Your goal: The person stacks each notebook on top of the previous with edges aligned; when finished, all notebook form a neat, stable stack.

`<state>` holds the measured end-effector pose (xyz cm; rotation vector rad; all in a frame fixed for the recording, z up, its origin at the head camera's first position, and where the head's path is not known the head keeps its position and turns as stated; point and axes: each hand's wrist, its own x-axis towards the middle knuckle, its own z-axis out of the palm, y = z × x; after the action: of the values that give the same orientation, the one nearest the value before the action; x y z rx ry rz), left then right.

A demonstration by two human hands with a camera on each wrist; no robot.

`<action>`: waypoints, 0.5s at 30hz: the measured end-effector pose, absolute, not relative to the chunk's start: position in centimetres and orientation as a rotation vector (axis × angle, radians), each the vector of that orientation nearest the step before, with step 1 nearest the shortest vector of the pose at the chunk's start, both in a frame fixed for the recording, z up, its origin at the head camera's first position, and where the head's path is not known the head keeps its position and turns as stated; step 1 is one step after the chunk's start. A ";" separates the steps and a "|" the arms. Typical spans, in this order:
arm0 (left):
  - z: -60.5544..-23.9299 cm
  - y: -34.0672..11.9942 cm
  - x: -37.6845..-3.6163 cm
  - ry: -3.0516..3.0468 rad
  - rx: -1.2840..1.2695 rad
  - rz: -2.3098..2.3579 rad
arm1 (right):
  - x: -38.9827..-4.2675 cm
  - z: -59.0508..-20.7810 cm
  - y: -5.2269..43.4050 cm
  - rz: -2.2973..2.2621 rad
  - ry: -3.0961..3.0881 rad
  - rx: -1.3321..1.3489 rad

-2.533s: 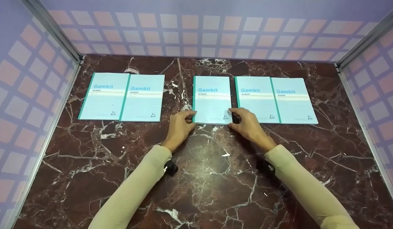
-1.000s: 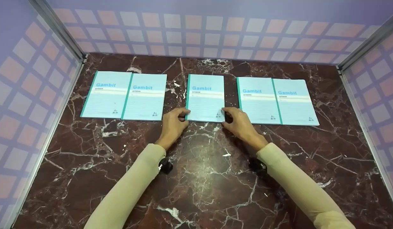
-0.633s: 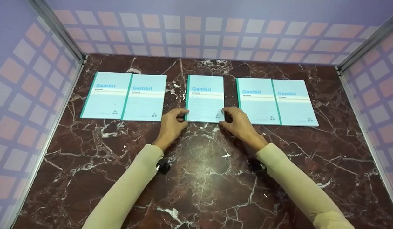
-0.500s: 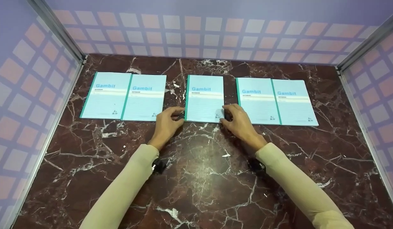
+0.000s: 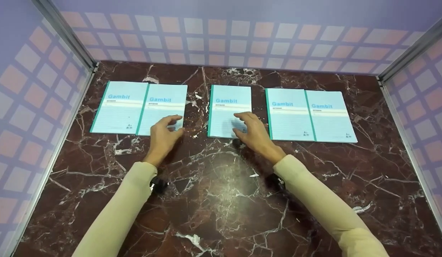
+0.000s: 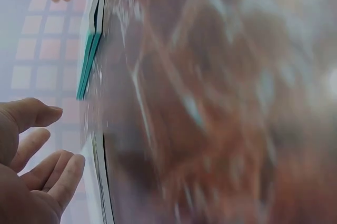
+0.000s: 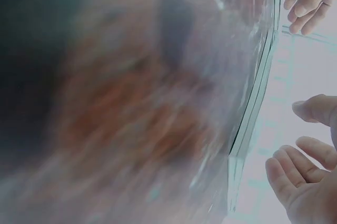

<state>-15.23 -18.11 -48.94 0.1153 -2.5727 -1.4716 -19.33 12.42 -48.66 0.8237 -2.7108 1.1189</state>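
- The middle notebook (image 5: 229, 110) is pale blue with a green spine and "Gambit" printed near its top; it lies flat at the centre of the row.
- The right hand (image 5: 252, 129) is over its near right corner, fingers loosely spread, gripping nothing.
- The left hand (image 5: 164, 135) hovers at the near corner of the left pair of notebooks (image 5: 139, 108), fingers relaxed and empty.
- The surface (image 5: 224, 200) is dark red marble, walled by checked panels.
- The right pair of notebooks (image 5: 310, 115) lies just beside.

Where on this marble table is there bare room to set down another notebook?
The marble table is bare in front of the notebook row, around both forearms. Narrow strips flank the middle notebook. The row is crowded, the left hand and right hand there.
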 end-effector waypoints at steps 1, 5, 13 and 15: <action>-48.9 -18.5 -15.2 -2.575 0.127 -1.465 | -19.4 -48.6 12.1 1.123 -2.713 0.830; -49.0 -20.0 -15.1 -2.592 0.163 -1.409 | -19.9 -48.5 10.4 1.147 -2.735 0.851; -49.1 -22.7 -14.6 -2.610 0.221 -1.323 | -20.6 -48.0 7.4 1.128 -2.798 0.915; -49.0 -23.2 -14.5 -2.609 0.235 -1.293 | -20.7 -48.0 6.8 1.118 -2.814 0.933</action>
<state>-14.46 -23.16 -49.02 0.2345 -2.6095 -1.2925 -20.72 6.80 -47.96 0.9328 -2.8138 1.1177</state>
